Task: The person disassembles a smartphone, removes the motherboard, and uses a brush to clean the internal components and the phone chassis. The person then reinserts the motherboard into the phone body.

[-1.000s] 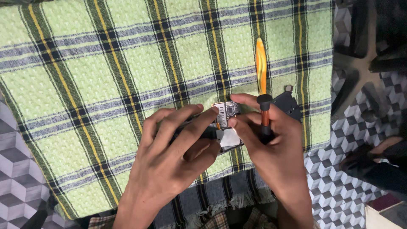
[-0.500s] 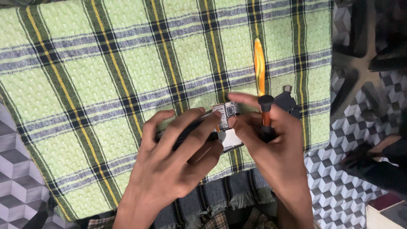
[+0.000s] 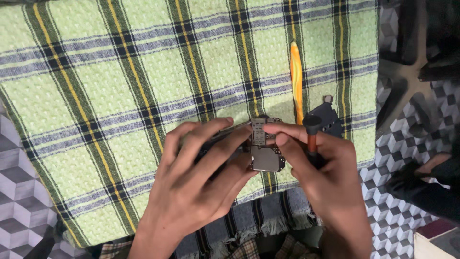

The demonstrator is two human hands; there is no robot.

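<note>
Both of my hands work over a green plaid cloth. My left hand curls around a small dark device whose metal circuit board shows between the fingers. My right hand pinches the top edge of that board with thumb and forefinger, and a small screwdriver with a black cap and red shaft is tucked in the same hand. An orange and yellow pry tool lies on the cloth just beyond. A small black part rests behind my right hand.
The cloth lies on a floor with a grey and white cube pattern. A dark star-shaped chair base stands at the upper right. Another person's dark sleeve and a box corner sit at the lower right.
My hands and the device have barely shifted. My left fingers have closed a little further over the device body.
</note>
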